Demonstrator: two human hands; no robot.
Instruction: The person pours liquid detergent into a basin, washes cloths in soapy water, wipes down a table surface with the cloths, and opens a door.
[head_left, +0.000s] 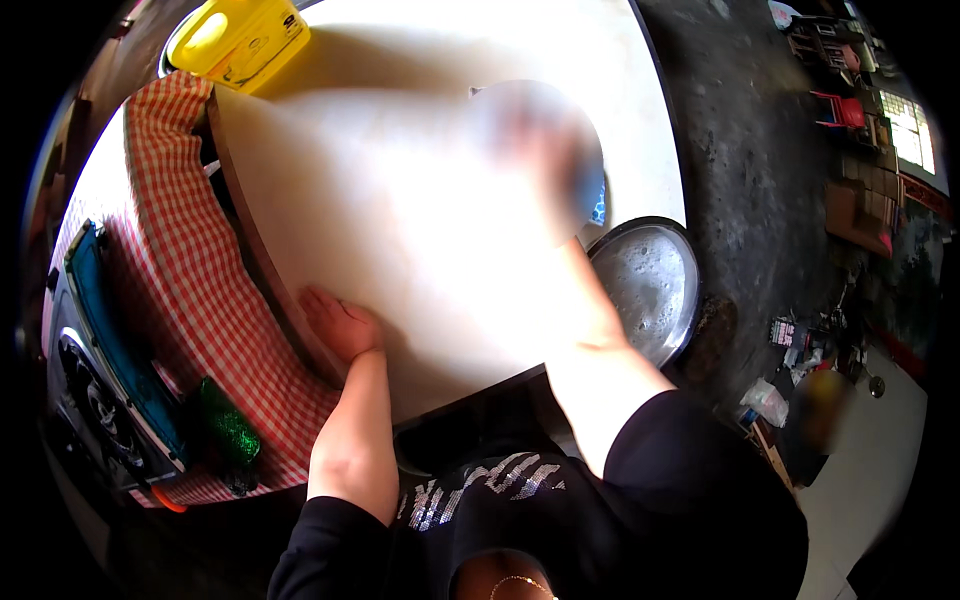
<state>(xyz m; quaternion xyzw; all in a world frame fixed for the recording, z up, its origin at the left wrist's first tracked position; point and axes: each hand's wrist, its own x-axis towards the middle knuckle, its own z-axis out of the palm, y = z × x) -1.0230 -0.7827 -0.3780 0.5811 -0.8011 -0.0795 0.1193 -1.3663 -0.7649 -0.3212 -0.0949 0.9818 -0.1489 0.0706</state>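
Observation:
My left hand (341, 322) lies flat on the left edge of a pale tabletop (405, 382), with nothing seen in it. My right arm reaches out over the far right part of the table. A round blurred patch covers my right hand (536, 146), so its fingers and anything in them are hidden. Beside that patch a bit of blue and white patterned material (598, 204) shows. A round metal tray or lid (646, 281), wet or spotted on its surface, sits at the table's right edge, near my right forearm.
A yellow plastic container (240, 45) stands at the far left corner. Red checked cloth (202, 262) covers a surface along the left, bearing a dark device with a round grille (101, 405) and a shiny green item (229, 427). A red chair (844, 110) stands across the dark floor.

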